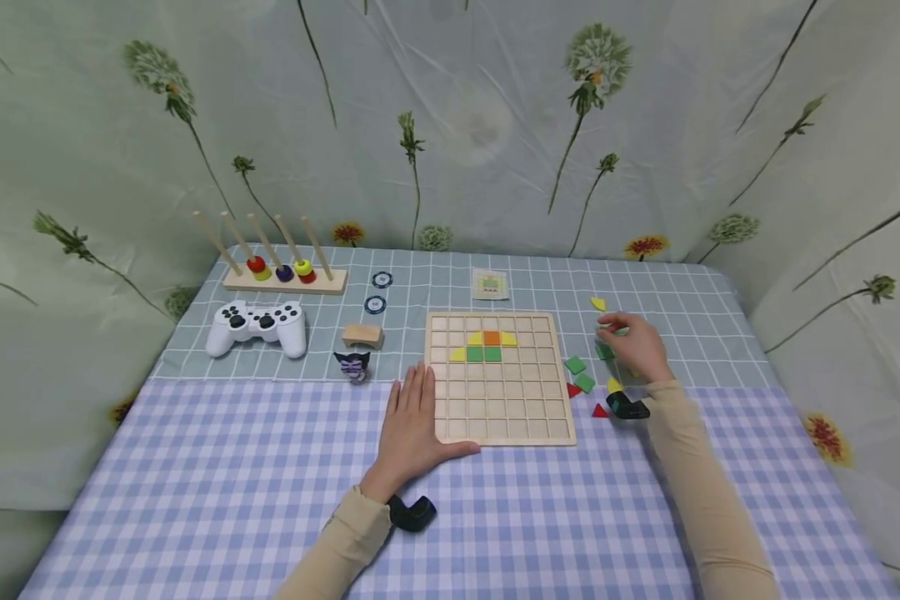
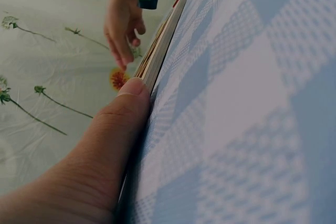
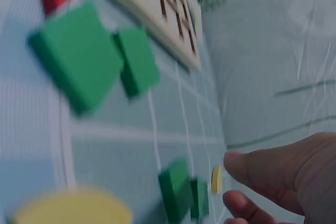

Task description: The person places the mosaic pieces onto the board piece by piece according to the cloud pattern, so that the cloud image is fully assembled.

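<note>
1. Our right hand (image 1: 636, 346), fingers loosely curled, grasps nothing yet; the green tile (image 1: 605, 352) lies just beside its fingertips, at nine o'clock.
2. Our left hand (image 1: 412, 421) (flat, fingers released) steadies the wooden grid board (image 1: 501, 421) on the table (image 1: 195, 467), farther from the tile.

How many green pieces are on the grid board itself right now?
2. Both sit side by side in the board's third row: one green square and another right of it, under the orange piece. More green pieces lie loose off the board.
</note>
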The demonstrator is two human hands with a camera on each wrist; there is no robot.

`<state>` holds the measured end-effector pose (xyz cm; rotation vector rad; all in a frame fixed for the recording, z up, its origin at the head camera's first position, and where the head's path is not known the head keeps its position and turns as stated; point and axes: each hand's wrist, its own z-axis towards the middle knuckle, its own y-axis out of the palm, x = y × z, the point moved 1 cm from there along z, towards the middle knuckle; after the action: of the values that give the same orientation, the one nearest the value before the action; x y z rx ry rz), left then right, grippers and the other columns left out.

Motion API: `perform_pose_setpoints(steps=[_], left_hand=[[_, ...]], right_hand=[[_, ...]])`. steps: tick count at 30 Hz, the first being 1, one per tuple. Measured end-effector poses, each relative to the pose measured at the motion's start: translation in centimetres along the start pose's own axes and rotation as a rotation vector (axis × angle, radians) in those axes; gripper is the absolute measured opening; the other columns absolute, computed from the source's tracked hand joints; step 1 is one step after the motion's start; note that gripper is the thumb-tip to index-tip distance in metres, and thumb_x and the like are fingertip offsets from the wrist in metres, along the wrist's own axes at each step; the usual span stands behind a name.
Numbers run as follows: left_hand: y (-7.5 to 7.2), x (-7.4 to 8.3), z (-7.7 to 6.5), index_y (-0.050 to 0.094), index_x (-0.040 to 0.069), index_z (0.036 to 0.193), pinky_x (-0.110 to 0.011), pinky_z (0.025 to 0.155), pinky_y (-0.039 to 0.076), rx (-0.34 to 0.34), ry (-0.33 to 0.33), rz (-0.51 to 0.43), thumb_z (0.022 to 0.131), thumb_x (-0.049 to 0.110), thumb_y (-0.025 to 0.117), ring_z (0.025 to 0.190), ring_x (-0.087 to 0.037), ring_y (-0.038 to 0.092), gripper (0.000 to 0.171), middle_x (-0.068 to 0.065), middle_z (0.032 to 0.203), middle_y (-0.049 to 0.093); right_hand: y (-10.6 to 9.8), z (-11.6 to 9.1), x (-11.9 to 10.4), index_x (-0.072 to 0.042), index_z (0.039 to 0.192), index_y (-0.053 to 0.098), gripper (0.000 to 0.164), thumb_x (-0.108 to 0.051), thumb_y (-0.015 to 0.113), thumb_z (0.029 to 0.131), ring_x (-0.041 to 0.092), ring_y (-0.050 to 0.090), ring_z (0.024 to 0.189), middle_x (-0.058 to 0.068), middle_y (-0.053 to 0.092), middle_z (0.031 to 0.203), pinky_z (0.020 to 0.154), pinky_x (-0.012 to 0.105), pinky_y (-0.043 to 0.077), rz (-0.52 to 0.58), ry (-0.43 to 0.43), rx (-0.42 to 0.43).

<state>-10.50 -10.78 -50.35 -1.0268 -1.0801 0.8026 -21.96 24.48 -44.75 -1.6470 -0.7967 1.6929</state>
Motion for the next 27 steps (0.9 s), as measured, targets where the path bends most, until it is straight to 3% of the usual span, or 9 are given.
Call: perform_pose_setpoints(steps=[9,13,17,20,27], left_hand=[[-0.1,0.2,0.1,0.01,-0.004,0.15,-0.044,0.113,0.002,-0.027,-0.016,0.02,0.063,0.086,0.052,0.143,-0.029,0.002,0.132,-0.019,0.156,0.009],[-0.1,0.2,0.1,0.01,-0.004,0.15,-0.045,0.113,0.002,-0.03,-0.014,0.012,0.063,0.086,0.053,0.143,-0.029,0.002,0.132,-0.019,0.156,0.009],[-0.2,0.2,0.1,0.011,-0.004,0.149,-0.045,0.113,0.003,-0.019,-0.013,0.009,0.063,0.085,0.055,0.143,-0.03,0.003,0.131,-0.019,0.156,0.01],[-0.2,0.3,0.0,0.012,-0.004,0.15,-0.045,0.113,0.003,-0.018,-0.013,-0.004,0.064,0.084,0.055,0.143,-0.03,0.003,0.131,-0.019,0.156,0.011],[-0.3,0.4,0.0,0.013,-0.004,0.15,-0.045,0.113,0.002,-0.023,-0.015,-0.006,0.063,0.084,0.056,0.143,-0.03,0.002,0.13,-0.019,0.156,0.01]], right_hand=[[-0.4,0.3,2.2,0.005,0.118,0.062,0.03,-0.01,0.06,0.092,0.038,0.05,0.097,0.026,0.055,0.108,0.077,0.05,0.043,-0.045,0.032,-0.083],[-0.5,0.4,2.3,0.005,0.115,0.061,0.029,-0.012,0.062,0.091,0.039,0.05,0.098,0.026,0.054,0.11,0.08,0.051,0.043,-0.035,0.067,-0.092],[-0.7,0.6,2.0,0.002,0.107,0.057,0.026,-0.013,0.065,0.088,0.036,0.051,0.089,0.024,0.055,0.104,0.071,0.043,0.044,-0.017,0.091,-0.082],[-0.7,0.4,1.5,0.0,0.1,0.056,0.022,-0.013,0.067,0.087,0.033,0.051,0.079,0.02,0.057,0.094,0.062,0.036,0.04,-0.029,0.068,-0.042],[1.0,-0.6,-1.1,-0.002,0.093,0.061,0.017,-0.014,0.07,0.085,0.023,0.049,0.061,0.015,0.061,0.087,0.052,0.033,0.036,0.003,-0.089,0.092]])
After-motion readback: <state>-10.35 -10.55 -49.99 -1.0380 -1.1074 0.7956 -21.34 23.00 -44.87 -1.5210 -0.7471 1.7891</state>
